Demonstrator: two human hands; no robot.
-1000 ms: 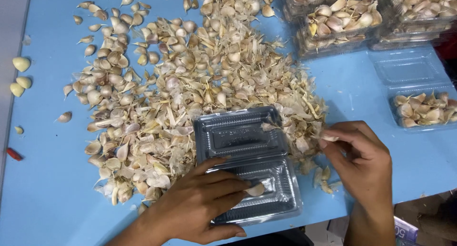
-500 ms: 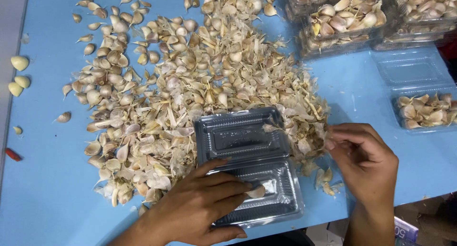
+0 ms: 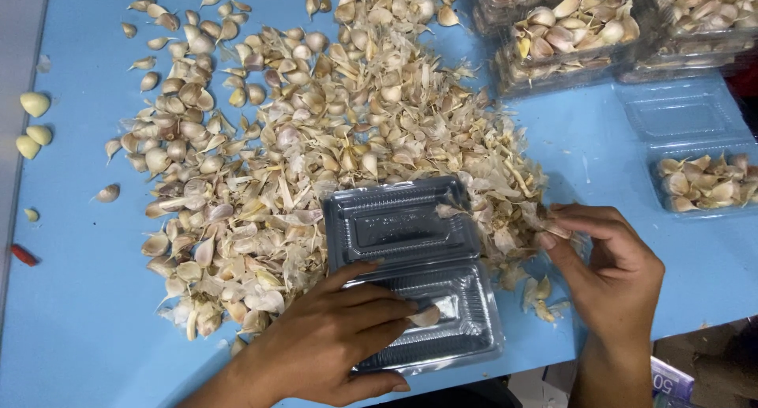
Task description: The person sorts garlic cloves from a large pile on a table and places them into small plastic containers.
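**Mia:** What are the fingers doing?

**Ben:** The left hand [image 3: 332, 341] lies flat on the open clear plastic box [image 3: 410, 270]. Its fingers [image 3: 379, 305] are spread out and press down on the near half of the box. One garlic clove [image 3: 426, 317] sits in that half, just by the fingertips. The right hand [image 3: 608, 270] is at the right edge of the garlic pile [image 3: 316, 155]. Its fingers [image 3: 568, 226] are pressed together, pinching a bit of garlic with dry skin [image 3: 545, 218]. I cannot tell if it is a clove or only skin.

**Mia:** Where is the box?

**Ben:** At the near side of the blue bench [image 3: 79, 297], between the two hands. Its far half touches the pile.

**Mia:** How would it feel?

**Ben:** I think the box is very light, thin and bendy. It could slide or crack if you squash it. Best to hold it flat, or by its rim. The cloves look small, hard and light. The skins look papery and would blow away. Pinch a clove at its fat middle.

**Mia:** What else is there?

**Ben:** Full boxes of garlic [image 3: 568, 37] stand at the far right. An open box with a few cloves [image 3: 703, 183] is on the right. Some peeled cloves [image 3: 31, 124] lie far left, with a small red thing [image 3: 24, 254] nearer.
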